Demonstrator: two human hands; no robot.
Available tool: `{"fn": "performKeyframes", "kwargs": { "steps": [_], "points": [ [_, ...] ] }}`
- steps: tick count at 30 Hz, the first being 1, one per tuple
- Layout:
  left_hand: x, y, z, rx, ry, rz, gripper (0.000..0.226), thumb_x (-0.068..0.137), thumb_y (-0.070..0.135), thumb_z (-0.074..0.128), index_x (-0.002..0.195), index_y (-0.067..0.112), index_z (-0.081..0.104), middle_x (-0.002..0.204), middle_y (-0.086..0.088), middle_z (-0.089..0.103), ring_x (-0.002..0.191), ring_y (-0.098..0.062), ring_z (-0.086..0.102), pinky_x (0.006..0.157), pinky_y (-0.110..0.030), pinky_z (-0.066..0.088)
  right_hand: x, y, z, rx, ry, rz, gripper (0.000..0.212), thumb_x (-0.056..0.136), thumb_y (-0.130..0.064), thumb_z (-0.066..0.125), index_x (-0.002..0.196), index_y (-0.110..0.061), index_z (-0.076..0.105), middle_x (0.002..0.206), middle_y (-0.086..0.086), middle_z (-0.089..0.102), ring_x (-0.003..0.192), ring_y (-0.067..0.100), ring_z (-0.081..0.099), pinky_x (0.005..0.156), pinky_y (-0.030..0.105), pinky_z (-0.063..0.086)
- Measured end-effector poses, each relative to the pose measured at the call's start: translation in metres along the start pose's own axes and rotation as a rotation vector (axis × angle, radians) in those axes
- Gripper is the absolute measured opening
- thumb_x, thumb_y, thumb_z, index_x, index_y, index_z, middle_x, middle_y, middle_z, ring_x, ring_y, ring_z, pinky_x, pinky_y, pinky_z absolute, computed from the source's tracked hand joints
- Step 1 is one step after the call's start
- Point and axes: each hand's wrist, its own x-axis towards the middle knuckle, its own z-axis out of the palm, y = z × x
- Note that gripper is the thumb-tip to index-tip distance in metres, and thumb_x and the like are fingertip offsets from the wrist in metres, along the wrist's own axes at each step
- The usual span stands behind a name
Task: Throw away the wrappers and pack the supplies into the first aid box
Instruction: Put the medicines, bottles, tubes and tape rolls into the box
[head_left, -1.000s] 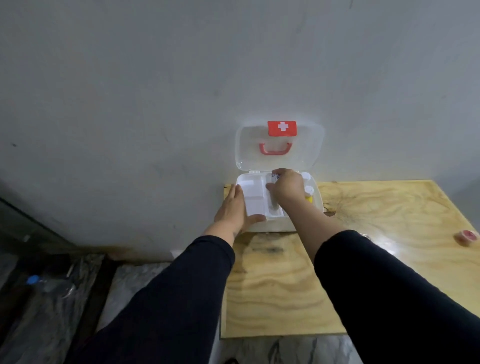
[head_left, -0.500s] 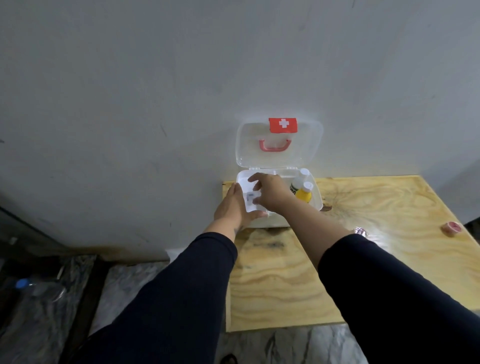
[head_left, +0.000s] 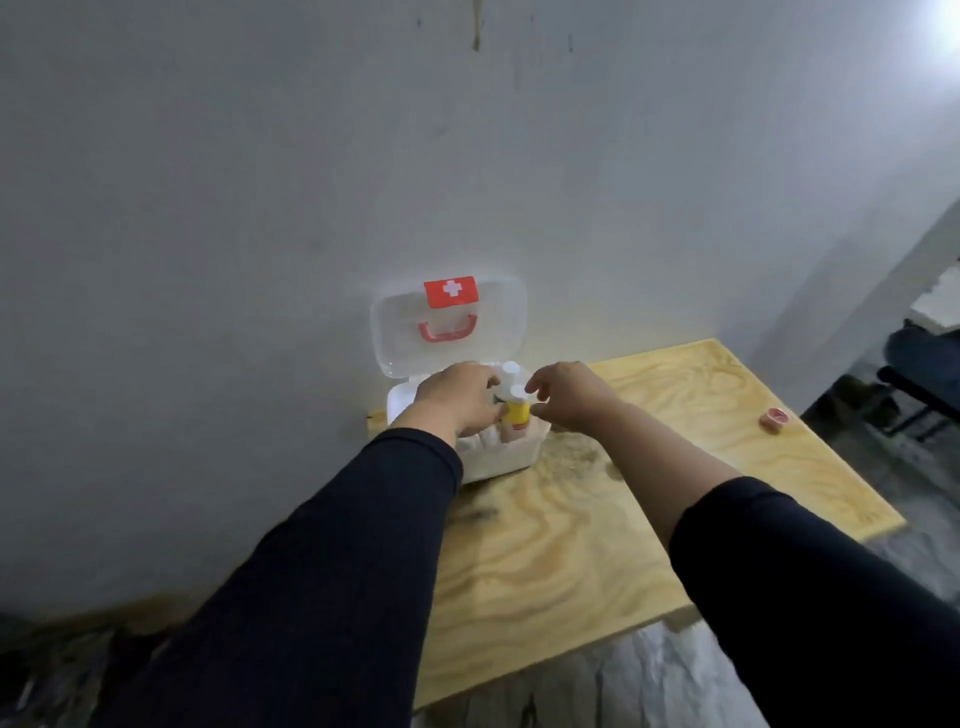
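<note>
The clear first aid box (head_left: 511, 460) stands open at the table's back left corner, its lid (head_left: 395, 332) with a red cross label upright against the wall. Inside it stands a yellow bottle (head_left: 516, 414) with a white cap, and behind that a second white-capped bottle (head_left: 510, 370). My left hand (head_left: 457, 397) reaches into the box with fingers curled down beside the yellow bottle; what it holds is hidden. My right hand (head_left: 563, 395) pinches the yellow bottle's cap between thumb and forefinger. Pale rolled supplies lie in the box bottom.
A pink tape roll (head_left: 774, 417) lies near the right edge of the plywood table (head_left: 571, 545). A grey wall rises directly behind the box. Dark furniture (head_left: 914, 374) stands at the far right, and grey stone floor lies below the table.
The white divider tray my right hand was touching is gone from view. My right hand has moved right onto the yellow bottle's cap. My left hand went from the box's front edge into the box.
</note>
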Motion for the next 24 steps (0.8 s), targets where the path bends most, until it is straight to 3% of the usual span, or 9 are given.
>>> {"fn": "performKeyframes", "kwargs": {
  "steps": [6, 12, 15, 18, 24],
  "points": [
    [0.035, 0.073, 0.019, 0.145, -0.171, 0.134, 0.047, 0.088, 0.037, 0.059, 0.133, 0.024, 0.055, 0.136, 0.003, 0.057, 0.123, -0.022, 0.055, 0.1, -0.037, 0.047, -0.024, 0.089, -0.029, -0.027, -0.069, 0.23, 0.039, 0.084, -0.022, 0.067, 0.122, -0.015, 0.061, 0.124, 0.009, 0.062, 0.114, 0.025, 0.058, 0.097, 0.034, 0.049],
    [0.076, 0.146, 0.051, 0.247, -0.214, 0.225, 0.046, 0.09, 0.035, 0.054, 0.135, 0.025, 0.053, 0.136, 0.002, 0.056, 0.121, -0.024, 0.056, 0.097, -0.038, 0.048, -0.043, 0.188, -0.052, -0.025, -0.079, 0.377, 0.041, 0.088, -0.024, 0.064, 0.127, -0.017, 0.056, 0.129, 0.006, 0.058, 0.12, 0.024, 0.054, 0.101, 0.035, 0.043],
    [0.096, 0.176, 0.069, 0.264, -0.212, 0.223, 0.045, 0.091, 0.034, 0.054, 0.135, 0.024, 0.053, 0.135, 0.001, 0.058, 0.119, -0.024, 0.057, 0.094, -0.037, 0.05, -0.038, 0.234, -0.06, -0.046, -0.095, 0.407, 0.042, 0.087, -0.027, 0.063, 0.128, -0.019, 0.056, 0.13, 0.005, 0.058, 0.121, 0.025, 0.052, 0.107, 0.042, 0.04],
    [0.116, 0.201, 0.087, 0.251, -0.233, 0.196, 0.044, 0.092, 0.032, 0.053, 0.135, 0.021, 0.054, 0.134, -0.001, 0.059, 0.118, -0.024, 0.058, 0.095, -0.04, 0.051, -0.024, 0.276, -0.069, -0.036, -0.096, 0.392, 0.04, 0.09, -0.021, 0.06, 0.129, -0.018, 0.055, 0.132, 0.007, 0.057, 0.121, 0.025, 0.053, 0.098, 0.034, 0.044],
    [0.149, 0.223, 0.128, 0.186, -0.277, 0.073, 0.044, 0.091, 0.032, 0.054, 0.134, 0.022, 0.055, 0.132, -0.001, 0.06, 0.115, -0.024, 0.06, 0.093, -0.039, 0.052, 0.01, 0.349, -0.055, 0.003, -0.019, 0.353, 0.036, 0.089, -0.006, 0.05, 0.12, -0.02, 0.061, 0.128, 0.01, 0.058, 0.116, 0.029, 0.056, 0.085, 0.034, 0.048]
  ]
}}
